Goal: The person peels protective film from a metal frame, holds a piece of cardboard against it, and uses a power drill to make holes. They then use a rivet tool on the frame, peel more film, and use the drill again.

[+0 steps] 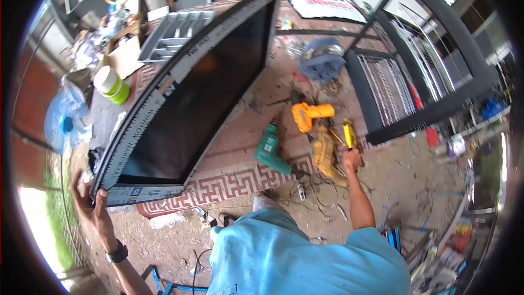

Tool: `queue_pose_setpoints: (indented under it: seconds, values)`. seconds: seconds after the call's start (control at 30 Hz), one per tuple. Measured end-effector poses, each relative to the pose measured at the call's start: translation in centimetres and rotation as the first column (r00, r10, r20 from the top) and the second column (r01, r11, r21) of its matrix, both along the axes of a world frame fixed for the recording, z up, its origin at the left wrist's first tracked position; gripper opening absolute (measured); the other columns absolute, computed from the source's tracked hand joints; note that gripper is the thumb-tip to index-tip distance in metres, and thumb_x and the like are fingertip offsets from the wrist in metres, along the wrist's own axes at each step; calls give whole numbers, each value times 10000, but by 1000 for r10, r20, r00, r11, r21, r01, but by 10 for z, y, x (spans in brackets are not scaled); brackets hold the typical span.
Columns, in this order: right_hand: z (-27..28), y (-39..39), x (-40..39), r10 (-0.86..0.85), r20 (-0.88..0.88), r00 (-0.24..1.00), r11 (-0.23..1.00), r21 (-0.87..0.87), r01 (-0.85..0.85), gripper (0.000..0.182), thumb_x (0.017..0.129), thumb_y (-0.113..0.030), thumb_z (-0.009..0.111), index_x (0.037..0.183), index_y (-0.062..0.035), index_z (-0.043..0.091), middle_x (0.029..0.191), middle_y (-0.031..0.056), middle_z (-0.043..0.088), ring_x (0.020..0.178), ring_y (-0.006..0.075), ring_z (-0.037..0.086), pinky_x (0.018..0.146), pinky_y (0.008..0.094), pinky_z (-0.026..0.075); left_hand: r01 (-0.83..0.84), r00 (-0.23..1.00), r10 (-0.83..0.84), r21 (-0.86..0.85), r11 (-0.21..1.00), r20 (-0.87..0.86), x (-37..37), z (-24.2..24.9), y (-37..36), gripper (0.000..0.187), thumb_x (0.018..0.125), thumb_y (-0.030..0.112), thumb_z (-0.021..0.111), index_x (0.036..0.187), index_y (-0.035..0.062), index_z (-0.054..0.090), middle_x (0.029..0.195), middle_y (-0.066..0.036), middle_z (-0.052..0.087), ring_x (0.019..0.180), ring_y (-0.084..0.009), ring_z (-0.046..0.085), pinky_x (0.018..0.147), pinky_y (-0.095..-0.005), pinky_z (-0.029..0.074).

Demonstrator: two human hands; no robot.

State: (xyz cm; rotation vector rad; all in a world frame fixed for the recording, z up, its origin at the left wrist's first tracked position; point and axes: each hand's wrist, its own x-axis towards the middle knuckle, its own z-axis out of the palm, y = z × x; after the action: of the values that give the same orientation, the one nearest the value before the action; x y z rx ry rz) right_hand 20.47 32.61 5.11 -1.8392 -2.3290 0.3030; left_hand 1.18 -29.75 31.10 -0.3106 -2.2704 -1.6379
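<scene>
My left hand (99, 216) grips the near left corner of a dark-glazed window frame (146, 110), thumb on the front and fingers behind. The frame stands tilted on the table, and printed tape saying "WINDOW HARDWARE" runs along its edge. My right hand (352, 159), at the table's near edge, is closed around a yellow and black hand tool (349, 131) whose exact kind I cannot make out. Just left of that hand lie a worn yellow power tool (323, 155), an orange drill (310, 114) and a green drill (270, 150).
A patterned cloth covers the table (229, 180). A blue-grey cloth bundle (322, 60) lies further back. A large black frame (376, 125) stands at the right. A lime-and-white jug (113, 84) sits at the left. Cables (327, 199) and scraps litter the ground.
</scene>
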Motion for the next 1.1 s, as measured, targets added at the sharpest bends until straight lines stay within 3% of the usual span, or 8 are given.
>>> queue_pose_setpoints:
  seconds: [0.13, 0.27, 0.43, 0.47, 0.63, 0.93, 1.0, 1.1]
  values:
    - [6, 29, -94, 417, 63, 907, 874, 245, -419, 579, 787, -360, 646, 1255, -52, 499, 1191, 219, 535, 1132, 386, 470, 955, 478, 371, -77, 997, 67, 269, 960, 44, 8, -30, -15, 577, 796, 226, 682, 1275, 16, 439, 1133, -43, 530, 1038, -134, 478, 937, -288, 356]
    - [46, -12, -185, 793, -40, 608, 576, -280, -768, 460, 797, -324, 627, 1099, 21, 587, 1132, 244, 578, 1034, 429, 527, 874, 456, 436, -201, 978, 162, 416, 887, 128, 8, -36, 0, 401, 822, 164, 647, 1173, 5, 539, 1023, -26, 591, 932, -110, 524, 839, -267, 394]
    - [-67, -104, -149, 951, -184, 248, 161, -391, -906, 1307, 553, -454, 845, 1446, 18, 16, 1372, 288, 365, 1219, 353, 448, 971, 389, 399, -25, 993, -28, 428, 903, 117, 11, -14, 13, 408, 747, 145, 761, 1084, -18, 599, 961, -45, 651, 843, -104, 601, 802, -247, 475]
    - [-45, -145, -129, 838, -437, 327, 165, -368, -915, 1320, 564, -461, 836, 1427, 52, -20, 1457, 325, 135, 1316, 421, 293, 1056, 418, 303, -6, 994, -44, 437, 899, 104, 10, -16, 12, 417, 730, 136, 776, 1081, -13, 607, 962, -41, 661, 839, -96, 606, 799, -245, 481]
    - [-37, -197, -116, 793, 8, 610, 591, -256, -765, 1232, 604, -367, 819, 1470, -187, -40, 1173, 332, 437, 989, 475, 553, 783, 527, 470, 84, 987, -133, 406, 910, 92, 9, -28, 9, 403, 712, 84, 781, 1076, 20, 622, 978, -16, 658, 884, -91, 593, 822, -232, 471]
    - [21, -195, -103, 843, -186, 505, 524, 72, -848, 864, 691, -104, 612, 1448, -141, 197, 993, 211, 607, 758, 391, 627, 661, 482, 505, 137, 988, -152, 275, 952, 32, -2, -31, 3, 364, 680, 66, 807, 995, 19, 632, 914, -23, 670, 849, -74, 597, 782, -235, 474]
    - [108, -208, -96, 361, -588, 724, 493, -539, -683, 741, 698, -15, 540, 1387, -112, 286, 881, 136, 593, 578, 253, 596, 525, 367, 497, 165, 985, -172, 202, 966, 20, -10, -29, -2, 395, 663, 89, 819, 1000, 10, 630, 941, -34, 671, 880, -83, 603, 810, -246, 473]
    - [212, -233, -64, 165, -790, 591, 344, -516, -785, 704, 629, 66, 465, 1314, -37, 341, 903, 159, 585, 573, 189, 582, 498, 294, 489, 309, 949, -314, 223, 924, -15, -17, -28, -7, 483, 692, 51, 771, 1140, 4, 597, 1062, -73, 651, 957, -108, 597, 869, -264, 455]
